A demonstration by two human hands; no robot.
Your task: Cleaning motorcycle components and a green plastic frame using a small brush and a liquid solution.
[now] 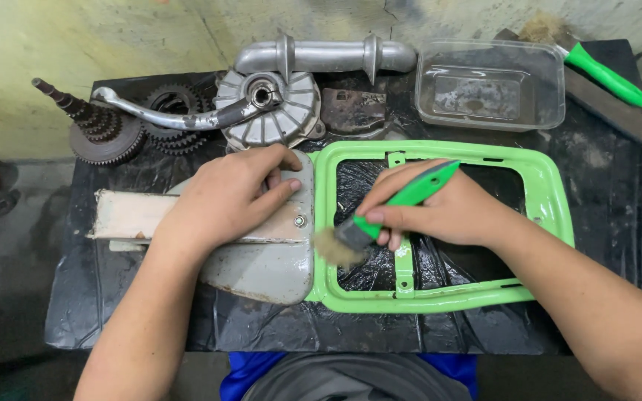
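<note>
Fingers of the right hand (451,212) close around the green handle of a paintbrush (380,219), its frayed bristles touching the left bar of the green metal frame (551,200). From the head camera, the left hand (224,197) lies with loosely curled fingers pressing down on the grey metal cover (269,267), gripping nothing. Frame and cover lie side by side on the black table (618,245). Wet and glossy, the frame looks stiff and slippery; its bare outer rim seems the safest hold. Gears (105,134) and a clear plastic tub (492,85) sit behind
</note>
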